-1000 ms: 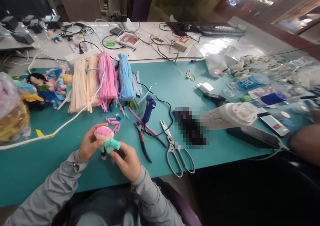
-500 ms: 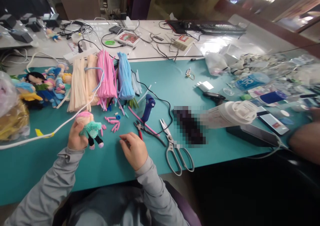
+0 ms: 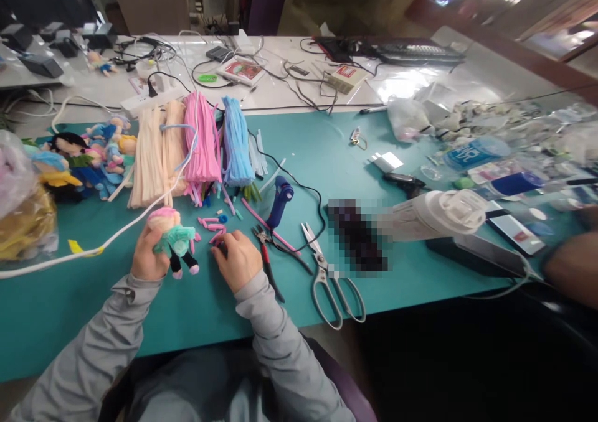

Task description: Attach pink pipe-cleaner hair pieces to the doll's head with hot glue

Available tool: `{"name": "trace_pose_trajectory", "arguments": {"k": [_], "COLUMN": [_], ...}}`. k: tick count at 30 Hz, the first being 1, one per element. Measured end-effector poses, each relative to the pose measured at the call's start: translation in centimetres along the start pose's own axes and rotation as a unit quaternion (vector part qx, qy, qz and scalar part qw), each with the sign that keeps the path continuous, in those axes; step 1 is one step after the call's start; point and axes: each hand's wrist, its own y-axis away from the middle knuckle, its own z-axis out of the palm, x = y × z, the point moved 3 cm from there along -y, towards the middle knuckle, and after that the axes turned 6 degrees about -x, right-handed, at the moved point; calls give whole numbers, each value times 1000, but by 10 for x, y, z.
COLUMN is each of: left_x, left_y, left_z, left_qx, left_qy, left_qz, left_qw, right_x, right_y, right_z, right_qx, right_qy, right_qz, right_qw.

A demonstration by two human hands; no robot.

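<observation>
The left hand (image 3: 148, 257) holds a small doll (image 3: 175, 240) just above the teal worktop (image 3: 327, 160), fingers wrapped round its back and head, with the pink hair up and the dark legs hanging free toward the right. The doll looks made of fuzzy stems: light, soft and springy, with wire inside that would bend and stay bent, so I judge the teal body the place to grip, not the thin legs or glued-looking hair. The right hand (image 3: 237, 261) rests on the worktop with its fingers curled over short pink pieces (image 3: 213, 228); whether they pinch one I cannot tell. Those scraps look nearly weightless, best picked up by fingertip. Pliers (image 3: 267, 257) lie just beside that hand, scissors (image 3: 329, 272) further right.
</observation>
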Motion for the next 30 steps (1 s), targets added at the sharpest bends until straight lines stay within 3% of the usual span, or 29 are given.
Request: {"name": "trace_pose_trajectory", "arguments": {"k": [6, 16, 25, 30], "left_x": [-5, -2, -4, -6], "left_y": [7, 11, 16, 17], "left_z": [11, 16, 18, 19], "left_qx": [10, -18, -31, -50], "left_qy": [-5, -54, -85, -104], "left_qz": [-47, -4, -5, 8], "left_qw": [999, 998, 996, 993], "right_x": [1, 4, 1, 10], "right_y": [1, 8, 2, 9], "right_z": [5, 5, 11, 5], "right_qx": [6, 86, 66, 100], "right_qy": [-5, -46, 7, -99], "right_qz": [-4, -13, 12, -43], "right_qw": [1000, 995, 998, 989]}}
